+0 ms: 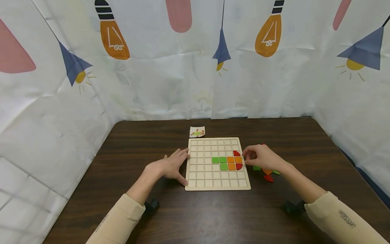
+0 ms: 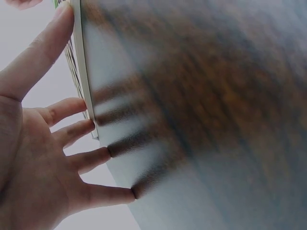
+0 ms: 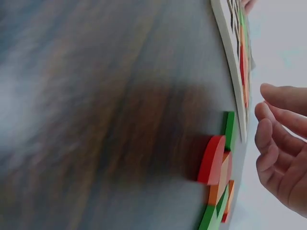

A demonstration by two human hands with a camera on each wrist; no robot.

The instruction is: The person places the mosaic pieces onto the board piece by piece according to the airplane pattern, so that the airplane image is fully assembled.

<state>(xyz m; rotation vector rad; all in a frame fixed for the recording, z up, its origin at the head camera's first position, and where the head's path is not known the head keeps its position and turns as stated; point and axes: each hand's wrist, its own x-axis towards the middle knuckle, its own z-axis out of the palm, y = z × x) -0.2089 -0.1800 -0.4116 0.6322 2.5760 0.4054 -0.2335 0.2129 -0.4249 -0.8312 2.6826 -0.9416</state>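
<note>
A pale wooden grid board [image 1: 199, 176] lies flat on the dark table. On its right half sit green squares [image 1: 223, 159], orange squares [image 1: 230, 159] and two red quarter-round pieces [image 1: 239, 166]. My left hand [image 1: 170, 166] rests at the board's left edge, fingers spread; in the left wrist view the thumb [image 2: 43, 55] touches the rim. At the right edge hovers my right hand [image 1: 261, 157], its fingers loosely bent, and no piece shows between them in the right wrist view. Beneath it lie loose pieces, among them a red one [image 3: 211, 160] and a green one [image 3: 230, 129].
Behind the board lies a small pattern card [image 1: 197, 132] with a coloured figure on a grid. A white printed curtain [image 1: 170, 84] hangs around the table [image 1: 146, 135]. More loose pieces, such as an orange one [image 1: 267, 171], are partly covered by the right hand.
</note>
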